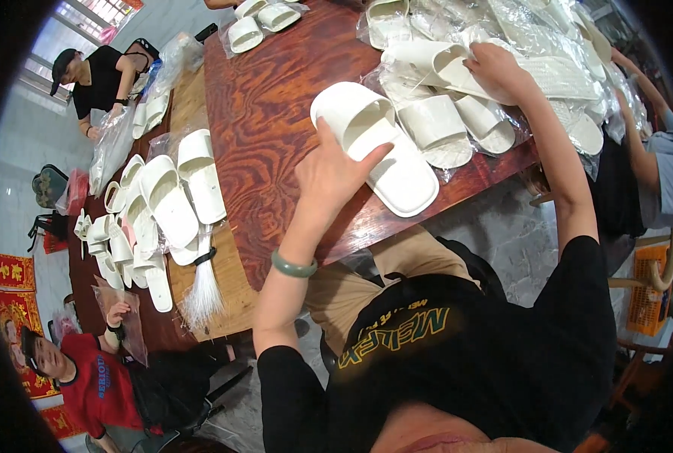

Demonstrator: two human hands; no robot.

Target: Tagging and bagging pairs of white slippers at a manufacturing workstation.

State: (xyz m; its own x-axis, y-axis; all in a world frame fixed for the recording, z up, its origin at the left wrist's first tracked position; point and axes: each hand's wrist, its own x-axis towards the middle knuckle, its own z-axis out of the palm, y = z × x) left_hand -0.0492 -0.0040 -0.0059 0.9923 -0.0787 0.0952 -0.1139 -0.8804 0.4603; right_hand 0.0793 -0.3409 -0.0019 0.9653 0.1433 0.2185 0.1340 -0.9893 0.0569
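Note:
My left hand (330, 167), with a green bangle on its wrist, grips the near-left side of a white slide slipper (408, 177). Its thumb lies across the footbed, while the other fingers are mostly hidden at the slipper's edge. That slipper rests at the table's near edge, strap end away from me. Farther right, my right hand (500, 73) is closed at another white slipper (453, 68) on the heap, its fingertips at the strap opening. Just below that hand, a pair of white slippers (436, 124) lies in clear plastic.
The reddish wooden table (268, 128) carries a large bagged slipper heap (555, 75) on the right. Loose slippers (169, 200) and a bundle of white strands (203, 294) lie to the left. Co-workers (98, 83) handle plastic bags at left; another person's arms reach in at far right.

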